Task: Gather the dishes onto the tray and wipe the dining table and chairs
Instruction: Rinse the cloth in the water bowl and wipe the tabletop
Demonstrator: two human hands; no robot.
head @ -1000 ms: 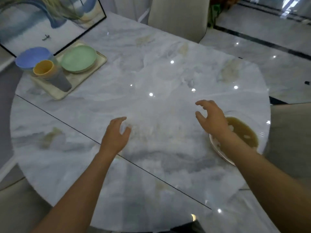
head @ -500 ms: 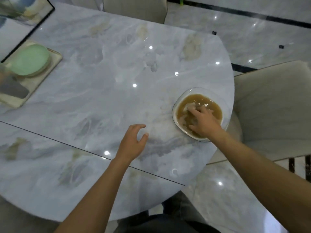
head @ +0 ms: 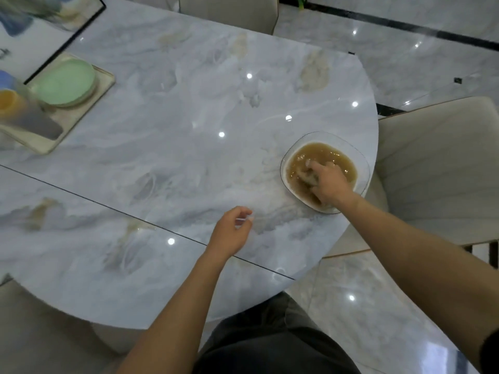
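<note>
You are standing in the dining room of a home. A long marble table (head: 175,130) with a rounded end is filling the view. A padded cream chair (head: 437,163) is standing at the table's right side, and another chair (head: 229,9) at its far side. On the table's left part, a tray (head: 104,83) is holding a green plate (head: 64,82), and a framed picture (head: 40,28) is showing beyond the tray. Around the table, a glossy marble floor (head: 405,63) is reflecting small lights.

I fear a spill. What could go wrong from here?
1. The glass dish sits close to the table edge, holding brown liquid; a nudge could tip it onto the pale chair beside.
2. The right hand grips a pale wad in the liquid; lifting it out could drip across the table.
</note>
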